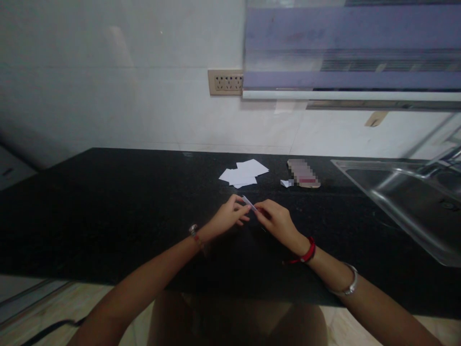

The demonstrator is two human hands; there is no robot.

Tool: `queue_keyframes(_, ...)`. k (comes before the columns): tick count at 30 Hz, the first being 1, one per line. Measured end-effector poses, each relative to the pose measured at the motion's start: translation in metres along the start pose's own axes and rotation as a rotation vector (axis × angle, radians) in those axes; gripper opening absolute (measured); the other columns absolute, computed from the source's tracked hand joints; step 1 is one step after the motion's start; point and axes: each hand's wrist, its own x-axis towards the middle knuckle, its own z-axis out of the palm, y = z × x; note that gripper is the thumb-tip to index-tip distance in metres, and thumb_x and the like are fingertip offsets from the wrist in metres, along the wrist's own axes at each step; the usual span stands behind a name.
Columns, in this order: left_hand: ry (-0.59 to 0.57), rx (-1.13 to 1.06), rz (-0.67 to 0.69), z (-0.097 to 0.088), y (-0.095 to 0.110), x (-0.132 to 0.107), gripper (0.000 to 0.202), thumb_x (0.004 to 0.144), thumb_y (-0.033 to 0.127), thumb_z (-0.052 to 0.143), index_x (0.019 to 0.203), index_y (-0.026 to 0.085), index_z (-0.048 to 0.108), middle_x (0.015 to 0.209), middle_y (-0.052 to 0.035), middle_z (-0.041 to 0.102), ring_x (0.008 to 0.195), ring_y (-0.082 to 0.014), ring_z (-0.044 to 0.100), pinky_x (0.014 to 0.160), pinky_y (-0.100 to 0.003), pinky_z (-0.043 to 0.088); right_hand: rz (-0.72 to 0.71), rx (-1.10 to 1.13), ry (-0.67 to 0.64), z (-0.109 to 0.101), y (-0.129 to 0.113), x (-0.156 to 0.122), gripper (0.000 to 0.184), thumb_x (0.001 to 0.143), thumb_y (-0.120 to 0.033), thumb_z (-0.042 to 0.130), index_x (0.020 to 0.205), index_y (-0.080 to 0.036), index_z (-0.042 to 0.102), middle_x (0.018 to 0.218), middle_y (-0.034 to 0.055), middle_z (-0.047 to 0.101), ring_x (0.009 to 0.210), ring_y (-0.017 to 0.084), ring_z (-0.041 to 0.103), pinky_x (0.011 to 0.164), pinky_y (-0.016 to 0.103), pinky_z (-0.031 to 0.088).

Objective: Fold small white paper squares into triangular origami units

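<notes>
A small folded piece of white paper is held between my two hands, tilted above the dark countertop. My left hand pinches its left end between thumb and fingers. At the other end, the fingertips of my right hand close on the paper. Beyond my hands lies a loose pile of white paper sheets, overlapping at different angles. To the right of the pile sits a small folded paper piece, beside a phone-shaped object whose surface is blurred out.
The black countertop runs across the view, its front edge close to my body. A steel sink with a faucet is set into the right side. On the tiled wall behind are a socket panel and a purple blind.
</notes>
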Motion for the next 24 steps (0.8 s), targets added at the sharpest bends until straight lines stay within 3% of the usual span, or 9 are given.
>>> queue_keyframes(5,0.007,-0.155,-0.001,0.0063,-0.003,0.0033,0.018,0.079,0.031,0.047,0.089,0.016,0.042,0.085,-0.0048,0.059,0.078,-0.0121,0.061,0.06,-0.021,0.048,-0.021,0.046,-0.011,0.0006,-0.0043,0.0003,0.012,0.077,-0.016,0.049,0.086,-0.015,0.057,0.075,0.0046,0.058,0.066,0.013,0.052,0.06,0.023,0.042)
queue_keyframes(15,-0.033,0.084,0.075,0.0013,-0.0067,0.0047,0.024,0.083,0.033,0.038,0.096,0.014,0.046,0.097,-0.0082,0.057,0.079,-0.013,0.059,0.057,-0.02,0.045,0.06,0.119,-0.072,-0.0013,-0.0019,0.0014,0.014,0.077,-0.019,0.05,0.087,-0.018,0.061,0.08,0.0043,0.062,0.072,0.013,0.056,0.065,0.024,0.043)
queue_keyframes(24,-0.084,0.327,0.2,0.0012,-0.0014,-0.003,0.03,0.083,0.037,0.035,0.096,0.015,0.05,0.088,-0.0042,0.059,0.078,-0.0136,0.056,0.063,-0.024,0.045,0.142,0.162,-0.074,0.002,0.0031,0.0017,0.02,0.074,-0.026,0.056,0.091,-0.016,0.061,0.075,0.0039,0.063,0.064,0.012,0.056,0.058,0.022,0.042)
